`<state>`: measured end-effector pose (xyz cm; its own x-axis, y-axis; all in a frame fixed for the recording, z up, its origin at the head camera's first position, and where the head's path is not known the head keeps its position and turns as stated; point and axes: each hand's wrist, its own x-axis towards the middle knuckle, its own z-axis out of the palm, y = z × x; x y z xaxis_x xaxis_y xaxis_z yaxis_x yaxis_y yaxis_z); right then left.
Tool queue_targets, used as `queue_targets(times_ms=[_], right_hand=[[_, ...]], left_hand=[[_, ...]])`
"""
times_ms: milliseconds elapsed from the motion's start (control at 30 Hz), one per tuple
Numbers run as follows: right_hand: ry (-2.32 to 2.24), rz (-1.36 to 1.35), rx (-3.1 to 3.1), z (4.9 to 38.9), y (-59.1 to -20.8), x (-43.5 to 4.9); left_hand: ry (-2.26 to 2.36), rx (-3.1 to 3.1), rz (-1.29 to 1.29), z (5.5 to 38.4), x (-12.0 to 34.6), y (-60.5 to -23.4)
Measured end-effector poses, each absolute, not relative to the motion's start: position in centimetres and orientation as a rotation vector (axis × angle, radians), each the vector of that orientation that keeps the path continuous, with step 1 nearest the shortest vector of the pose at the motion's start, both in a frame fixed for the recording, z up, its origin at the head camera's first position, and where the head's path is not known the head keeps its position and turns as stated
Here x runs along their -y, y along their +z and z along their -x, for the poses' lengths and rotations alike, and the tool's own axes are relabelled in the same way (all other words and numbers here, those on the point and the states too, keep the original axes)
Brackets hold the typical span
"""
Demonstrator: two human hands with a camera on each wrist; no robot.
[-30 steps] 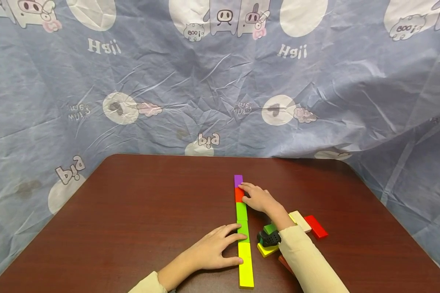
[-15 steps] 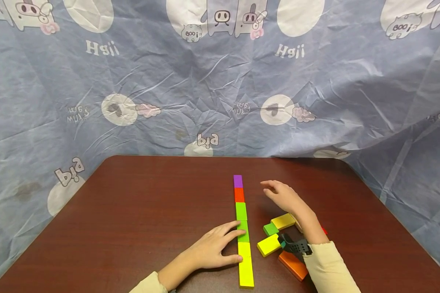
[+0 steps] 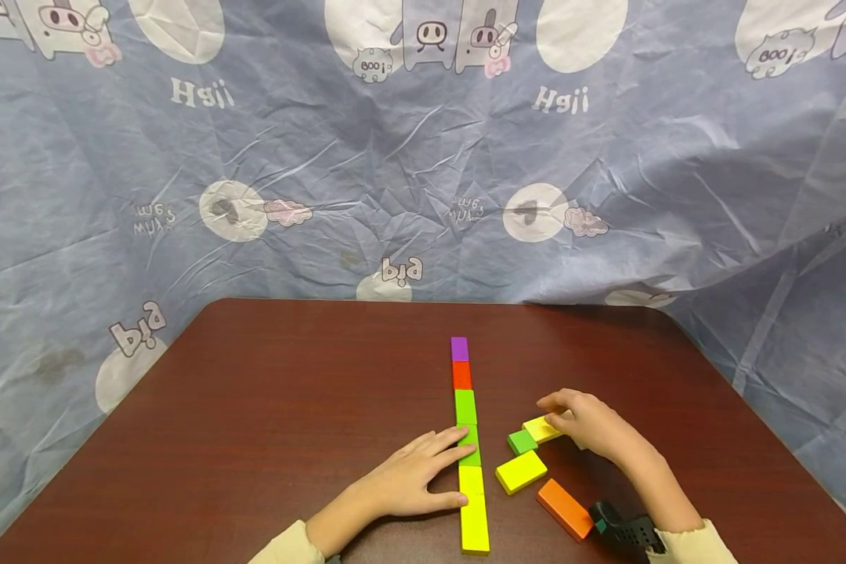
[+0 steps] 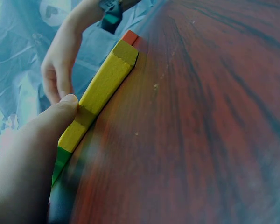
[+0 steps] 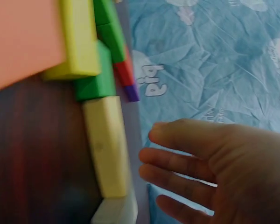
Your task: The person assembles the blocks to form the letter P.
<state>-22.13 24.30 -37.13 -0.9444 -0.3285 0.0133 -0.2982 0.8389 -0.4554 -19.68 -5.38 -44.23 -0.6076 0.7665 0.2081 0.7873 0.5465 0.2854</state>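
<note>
A straight row of blocks runs away from me: a yellow block point(image 3: 475, 525) nearest, green blocks point(image 3: 466, 406), a red block point(image 3: 461, 375) and a purple block point(image 3: 459, 348) at the far end. My left hand point(image 3: 412, 479) lies along the row's left side, fingers spread, fingertips on a green block and thumb at the yellow one. To the right, my right hand point(image 3: 595, 423) hovers by a yellow block point(image 3: 541, 428), which it partly covers. In the right wrist view its fingers are loosely bent, with nothing between them and the pale yellow block point(image 5: 107, 144).
Beside the row lie a small green block point(image 3: 522, 442), another yellow block point(image 3: 521, 471) and an orange block point(image 3: 565, 509). A whitish block point(image 5: 116, 210) shows in the right wrist view. A patterned cloth point(image 3: 423, 157) hangs behind the dark red table point(image 3: 289, 392).
My right hand has left the red block at the row's far end and moved right and toward me, to the loose blocks. The left hand stays in place.
</note>
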Motion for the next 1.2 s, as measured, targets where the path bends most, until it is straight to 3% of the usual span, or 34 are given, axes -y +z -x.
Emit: queue_targets(times_ms=[533,1000,1200], right_hand=[[-0.548,0.740,-3.091,22.5,-39.1,-24.7],[-0.353,0.710,-3.131,28.0,-38.3,-22.3],[-0.283,0.504,-3.137,30.7,-38.5,-20.7]], left_hand=[[-0.525,2.694,1.362,20.0,5.5,-44.2],[-0.552,2.716,1.365,19.9,5.5,-44.3],[-0.564,2.722,1.368,19.8,5.4,-44.2]])
